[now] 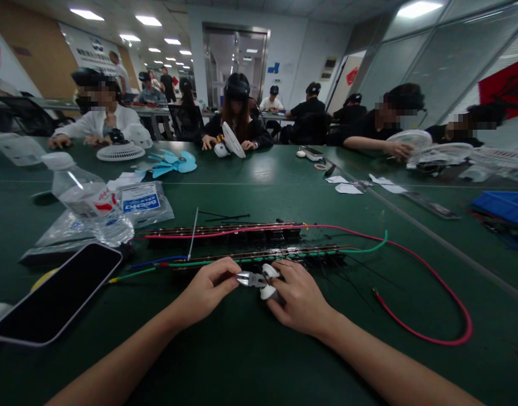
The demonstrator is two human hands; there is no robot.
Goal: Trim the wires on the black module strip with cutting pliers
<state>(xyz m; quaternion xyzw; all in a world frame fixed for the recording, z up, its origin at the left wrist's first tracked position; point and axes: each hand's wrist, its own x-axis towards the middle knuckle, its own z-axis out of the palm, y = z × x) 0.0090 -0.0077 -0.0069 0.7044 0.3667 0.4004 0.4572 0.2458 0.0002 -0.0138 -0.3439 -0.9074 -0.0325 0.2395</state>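
Diagonal cutters (pixel 251 278) with white handles lie between my hands, tips pointing left. My right hand (pixel 299 293) is wrapped round their handles. The fingers of my left hand (pixel 211 285) are pinched at the cutter tips; whether something small is between them is too small to tell. Just beyond, a long dark terminal strip (pixel 284 254) carries a green wire (pixel 208 261). Behind it lies a second strip (pixel 263 230) with a red wire (pixel 339 227) that curves round to the right. A white cable tie (pixel 193 234) stands up near the left end.
At the left are a phone (pixel 60 293), a water bottle (pixel 90 203) and plastic bags (pixel 146 203). Blue fan blades (pixel 170 163) lie farther back. Loose black ties (pixel 360 276) are scattered at right. Across the table (pixel 259 194), several people handle fan parts. A blue tray (pixel 502 207) is far right.
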